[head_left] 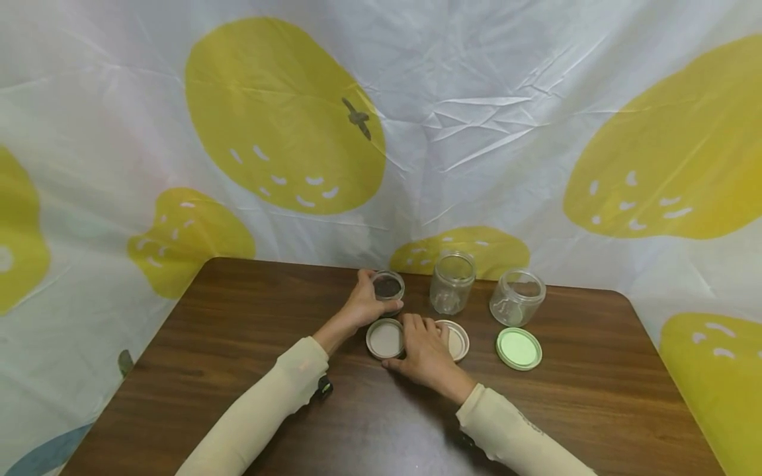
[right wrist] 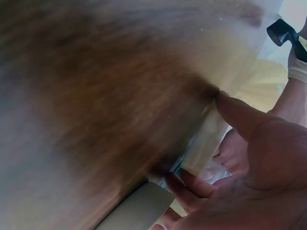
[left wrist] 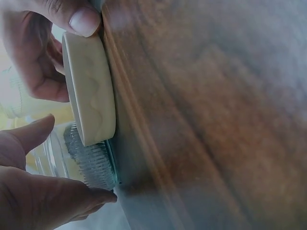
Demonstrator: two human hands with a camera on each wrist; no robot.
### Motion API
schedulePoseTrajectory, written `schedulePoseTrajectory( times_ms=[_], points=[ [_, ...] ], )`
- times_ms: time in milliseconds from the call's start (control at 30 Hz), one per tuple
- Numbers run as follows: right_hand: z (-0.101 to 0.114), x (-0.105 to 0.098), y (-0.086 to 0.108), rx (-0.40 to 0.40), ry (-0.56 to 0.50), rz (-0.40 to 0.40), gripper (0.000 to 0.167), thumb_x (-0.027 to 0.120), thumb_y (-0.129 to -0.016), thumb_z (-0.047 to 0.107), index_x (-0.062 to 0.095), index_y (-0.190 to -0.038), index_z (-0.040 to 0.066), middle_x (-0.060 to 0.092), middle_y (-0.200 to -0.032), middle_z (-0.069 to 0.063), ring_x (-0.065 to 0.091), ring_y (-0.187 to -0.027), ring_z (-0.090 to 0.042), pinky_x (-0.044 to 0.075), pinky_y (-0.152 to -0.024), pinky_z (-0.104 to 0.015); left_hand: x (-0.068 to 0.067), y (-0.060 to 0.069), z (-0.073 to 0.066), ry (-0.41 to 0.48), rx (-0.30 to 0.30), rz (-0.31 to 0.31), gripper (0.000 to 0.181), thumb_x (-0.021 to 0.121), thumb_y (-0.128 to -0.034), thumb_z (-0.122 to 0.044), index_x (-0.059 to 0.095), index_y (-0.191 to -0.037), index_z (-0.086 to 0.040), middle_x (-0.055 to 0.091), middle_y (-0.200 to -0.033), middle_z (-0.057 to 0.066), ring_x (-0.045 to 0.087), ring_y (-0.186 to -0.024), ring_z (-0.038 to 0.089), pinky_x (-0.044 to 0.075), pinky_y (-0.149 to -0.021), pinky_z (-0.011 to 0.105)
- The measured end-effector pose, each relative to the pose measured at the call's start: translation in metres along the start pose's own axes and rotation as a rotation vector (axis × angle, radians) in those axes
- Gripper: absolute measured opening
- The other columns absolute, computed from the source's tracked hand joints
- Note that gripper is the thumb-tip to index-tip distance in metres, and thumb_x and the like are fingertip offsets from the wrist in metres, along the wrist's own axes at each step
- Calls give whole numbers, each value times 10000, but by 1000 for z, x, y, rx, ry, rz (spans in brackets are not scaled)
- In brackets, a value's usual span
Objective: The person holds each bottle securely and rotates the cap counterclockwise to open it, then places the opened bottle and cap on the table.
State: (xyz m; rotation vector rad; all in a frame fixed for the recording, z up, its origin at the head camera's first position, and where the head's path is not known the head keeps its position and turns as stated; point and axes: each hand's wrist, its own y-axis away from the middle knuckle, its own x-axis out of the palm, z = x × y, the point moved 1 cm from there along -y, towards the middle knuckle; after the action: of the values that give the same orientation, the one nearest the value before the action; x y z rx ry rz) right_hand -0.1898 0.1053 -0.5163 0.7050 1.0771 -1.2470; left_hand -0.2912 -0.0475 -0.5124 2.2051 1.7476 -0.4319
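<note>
My left hand (head_left: pixel 360 305) grips a small clear jar (head_left: pixel 388 287), thumb on the near side and fingers on the far side. The jar is short, ribbed, uncapped, and looks dark inside. In front of it a pale round lid (head_left: pixel 383 340) lies on the table, inner side up. My right hand (head_left: pixel 427 350) spans this lid, thumb at its near edge and fingertips at its far edge; the left wrist view shows the lid's cream rim (left wrist: pixel 91 91) beside the right thumb (left wrist: pixel 85 21). A second cream lid (head_left: pixel 457 341) lies partly hidden behind the right hand.
A tall clear jar (head_left: pixel 452 284) and a wider clear jar (head_left: pixel 516 301) stand uncapped at the back of the brown table (head_left: pixel 250 304). A light green lid (head_left: pixel 519 348) lies before the wide one. Behind hangs a fruit-printed curtain (head_left: pixel 428 165).
</note>
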Motion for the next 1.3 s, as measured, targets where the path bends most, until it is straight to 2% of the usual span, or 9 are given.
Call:
schedulePoseTrajectory(
  times_ms=[267,533,933,1133,1200,1300],
  points=[
    [-6,1,-3,7,37,43,848,920,-756,519,550,-1373,70,605,-1330,-134,539,-1269,-405,345,-1024,-608,2,-1,0,-5,-15,11,925,881,-864,-270,269,-1519,-44,482,-1504,299,483,-1440,430,424,-1179,545],
    [-9,-2,-6,24,57,75,874,903,-762,562,548,-1399,81,582,-1388,-107,527,-1287,-379,345,-1011,-578,3,-6,1,-2,-17,13,931,880,-867,-264,263,-1533,-56,477,-1511,296,487,-1432,431,432,-1167,545],
    [-7,-2,-5,11,55,56,871,912,-748,556,558,-1390,85,597,-1356,-112,522,-1242,-385,333,-1000,-586,-1,-5,-2,-16,-29,13,957,887,-858,-276,261,-1545,-49,500,-1504,302,497,-1435,433,433,-1177,540],
    [-3,-1,-7,-9,59,54,890,909,-735,575,562,-1386,77,600,-1363,-128,527,-1248,-398,339,-1000,-603,-6,-4,-1,-26,-49,-12,963,910,-828,-291,287,-1522,-47,530,-1466,289,565,-1347,425,527,-1053,524],
    [-4,-2,-8,-8,35,60,896,910,-736,577,564,-1394,76,604,-1380,-132,528,-1271,-408,337,-1024,-618,-9,-3,-2,-37,-46,-25,982,920,-811,-326,301,-1517,-38,532,-1456,285,568,-1340,422,528,-1056,521],
    [-6,-6,-7,0,-60,62,846,901,-770,539,571,-1390,67,625,-1374,-137,543,-1305,-403,315,-1085,-652,-14,-2,-7,-83,-16,-36,1034,902,-812,-431,300,-1541,-12,507,-1497,287,536,-1392,425,476,-1134,524]
  ],
)
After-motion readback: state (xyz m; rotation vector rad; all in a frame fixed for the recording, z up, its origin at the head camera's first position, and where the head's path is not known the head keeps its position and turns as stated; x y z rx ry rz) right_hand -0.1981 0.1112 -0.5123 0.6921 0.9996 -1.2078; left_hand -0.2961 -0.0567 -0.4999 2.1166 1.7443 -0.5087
